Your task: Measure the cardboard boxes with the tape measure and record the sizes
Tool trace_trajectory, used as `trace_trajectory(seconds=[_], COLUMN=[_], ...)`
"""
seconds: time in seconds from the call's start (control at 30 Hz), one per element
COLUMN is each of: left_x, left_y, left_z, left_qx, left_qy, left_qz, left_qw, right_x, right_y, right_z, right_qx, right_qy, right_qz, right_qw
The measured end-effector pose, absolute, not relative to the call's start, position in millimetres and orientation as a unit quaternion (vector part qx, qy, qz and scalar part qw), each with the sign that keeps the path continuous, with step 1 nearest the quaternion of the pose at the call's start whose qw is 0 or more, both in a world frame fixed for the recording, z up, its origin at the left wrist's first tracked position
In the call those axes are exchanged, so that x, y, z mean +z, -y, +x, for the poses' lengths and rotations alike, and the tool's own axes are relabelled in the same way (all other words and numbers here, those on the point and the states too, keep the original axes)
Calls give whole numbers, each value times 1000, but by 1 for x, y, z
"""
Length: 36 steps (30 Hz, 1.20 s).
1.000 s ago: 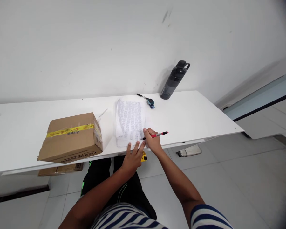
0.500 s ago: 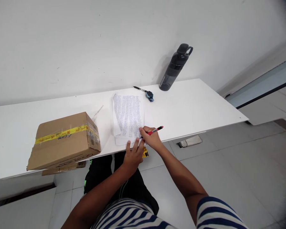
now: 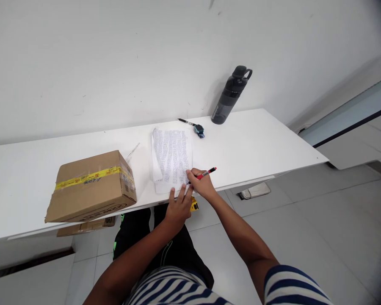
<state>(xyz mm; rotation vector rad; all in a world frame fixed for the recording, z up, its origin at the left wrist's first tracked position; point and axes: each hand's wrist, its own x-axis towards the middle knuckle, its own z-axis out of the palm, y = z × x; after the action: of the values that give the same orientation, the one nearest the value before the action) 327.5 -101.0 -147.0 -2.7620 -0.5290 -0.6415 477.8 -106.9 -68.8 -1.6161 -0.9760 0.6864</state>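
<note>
While the right hand (image 3: 200,186) pinches the red pen (image 3: 206,173) between thumb and fingers, its tip stays at the near right corner of the paper (image 3: 172,154), much as a second ago (only the view has shifted), so the writing seems held on one spot. The left hand (image 3: 178,207) lies flat, fingers spread, on the sheet's near edge at the table (image 3: 257,144) front. The pen's long axis runs left to right, tip toward the sheet, cap end pointing right.

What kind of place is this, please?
Probably an office or study room: a long white desk against a bare wall, a sheet full of writing, a red pen and a taped cardboard box.
</note>
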Motion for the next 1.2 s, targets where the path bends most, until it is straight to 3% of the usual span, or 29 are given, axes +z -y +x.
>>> trace_trajectory(seconds=[1.2], left_x=[-144], left_y=[103], left_z=[327], left_qx=[-159], left_qy=[186], left_qz=[-967], left_qw=[70], right_x=[-71], right_y=[110], right_z=[475], right_qx=[220], right_qy=[404], right_qz=[-692], right_qw=[557])
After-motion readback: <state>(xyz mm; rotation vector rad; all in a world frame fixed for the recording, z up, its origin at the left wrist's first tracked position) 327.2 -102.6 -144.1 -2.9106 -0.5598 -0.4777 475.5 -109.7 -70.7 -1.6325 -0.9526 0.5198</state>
